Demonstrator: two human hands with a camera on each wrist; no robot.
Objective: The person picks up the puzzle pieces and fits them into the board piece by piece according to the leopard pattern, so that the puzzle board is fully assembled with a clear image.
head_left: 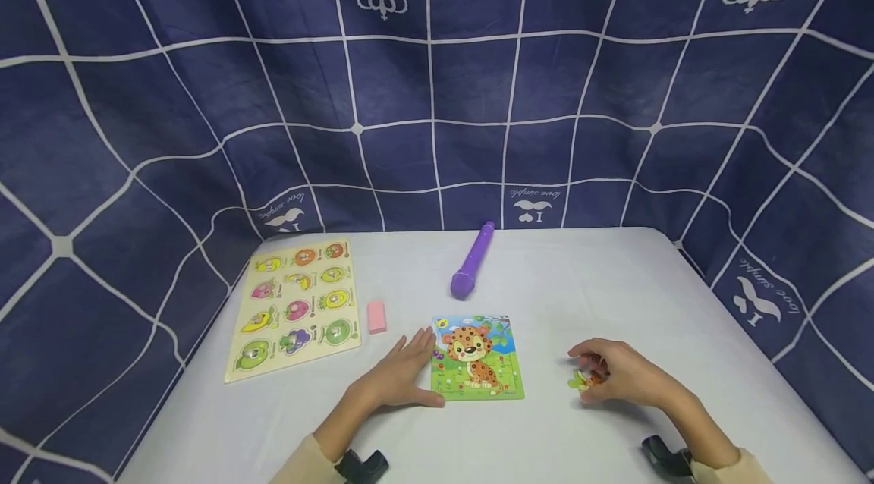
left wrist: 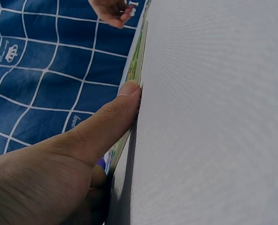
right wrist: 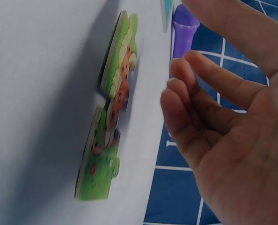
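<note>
A square leopard puzzle (head_left: 476,359) lies flat on the white table. My left hand (head_left: 399,374) rests at its left side with fingers spread; in the left wrist view the thumb (left wrist: 113,117) touches the puzzle's edge. To the right, my right hand (head_left: 628,372) hovers over leopard-patterned puzzle pieces (head_left: 580,381), partly hidden by it in the head view. The right wrist view shows the puzzle pieces (right wrist: 101,159) lying on the table, apart from the loosely bent fingers (right wrist: 179,115). Nothing is seen between that hand's fingertips.
A wooden fruit puzzle board (head_left: 310,344) lies at the left, with a pink block (head_left: 376,316) beside it. Behind the leopard puzzle is a purple toy microphone (head_left: 473,264). Dark blue checked curtain (head_left: 471,82) surrounds the table's back and sides.
</note>
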